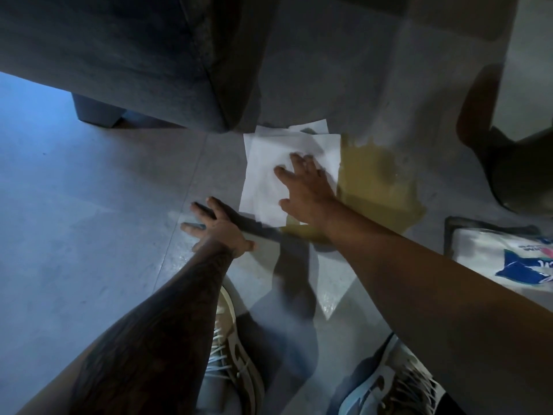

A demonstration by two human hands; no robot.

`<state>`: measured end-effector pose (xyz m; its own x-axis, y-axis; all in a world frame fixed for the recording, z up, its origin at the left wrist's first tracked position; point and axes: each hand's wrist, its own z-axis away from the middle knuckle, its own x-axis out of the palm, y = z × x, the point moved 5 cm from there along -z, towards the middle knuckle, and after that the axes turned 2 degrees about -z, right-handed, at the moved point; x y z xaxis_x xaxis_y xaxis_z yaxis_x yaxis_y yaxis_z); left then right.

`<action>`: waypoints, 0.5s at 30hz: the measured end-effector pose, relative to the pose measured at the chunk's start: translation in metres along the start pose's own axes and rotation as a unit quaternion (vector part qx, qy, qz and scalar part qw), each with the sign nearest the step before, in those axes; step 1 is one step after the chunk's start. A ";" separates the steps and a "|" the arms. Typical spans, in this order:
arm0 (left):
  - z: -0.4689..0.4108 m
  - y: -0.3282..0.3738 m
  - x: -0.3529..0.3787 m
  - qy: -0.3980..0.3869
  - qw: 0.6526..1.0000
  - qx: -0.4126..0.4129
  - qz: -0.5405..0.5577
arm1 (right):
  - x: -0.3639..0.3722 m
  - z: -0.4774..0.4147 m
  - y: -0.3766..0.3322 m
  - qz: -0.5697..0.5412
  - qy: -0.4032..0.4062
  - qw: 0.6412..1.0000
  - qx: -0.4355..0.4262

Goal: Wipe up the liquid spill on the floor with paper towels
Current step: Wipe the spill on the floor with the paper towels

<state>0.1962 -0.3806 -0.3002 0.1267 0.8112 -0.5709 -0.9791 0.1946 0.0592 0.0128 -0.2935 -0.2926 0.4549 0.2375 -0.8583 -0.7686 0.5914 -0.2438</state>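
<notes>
A yellowish-brown liquid spill (374, 178) spreads over the grey tiled floor at the centre right. White paper towels (266, 169) lie flat on the floor along the spill's left edge, several sheets overlapping. My right hand (302, 187) presses flat on the towels with its fingers spread. My left hand (215, 226) rests flat on the bare floor just left of the towels, fingers apart and holding nothing.
A dark grey sofa (134, 61) with a block foot stands right behind the towels. A dark rounded object (514, 163) sits at the right. A white printed bag (505, 256) lies on the floor at the right. My two shoes (230, 348) are at the bottom.
</notes>
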 end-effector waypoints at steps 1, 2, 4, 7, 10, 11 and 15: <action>-0.001 0.000 0.000 -0.001 1.000 -0.001 0.000 | 0.001 0.003 0.003 0.000 -0.003 1.000 -0.004; -0.001 0.000 0.000 -0.004 1.000 -0.004 0.002 | 0.001 0.006 0.006 0.004 -0.007 1.000 -0.008; -0.002 -0.001 0.001 -0.007 1.000 -0.010 0.004 | -0.005 0.006 0.010 0.013 -0.008 1.000 -0.017; -0.003 0.000 0.001 -0.012 1.000 -0.015 0.009 | -0.022 -0.004 0.008 0.003 0.032 0.999 -0.009; -0.004 0.000 0.001 -0.013 1.000 -0.017 0.011 | -0.020 -0.010 0.001 0.013 0.026 0.999 0.022; -0.004 -0.001 0.001 -0.013 1.000 -0.016 0.010 | -0.016 -0.009 -0.002 0.020 0.018 0.999 0.030; -0.002 0.000 0.001 -0.016 1.000 -0.014 0.015 | -0.006 -0.004 -0.009 0.053 0.030 0.998 0.015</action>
<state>0.1957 -0.3812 -0.3025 0.1028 0.8339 -0.5423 -0.9865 0.1552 0.0517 0.0151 -0.3038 -0.2869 0.3439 0.2542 -0.9039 -0.7968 0.5883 -0.1377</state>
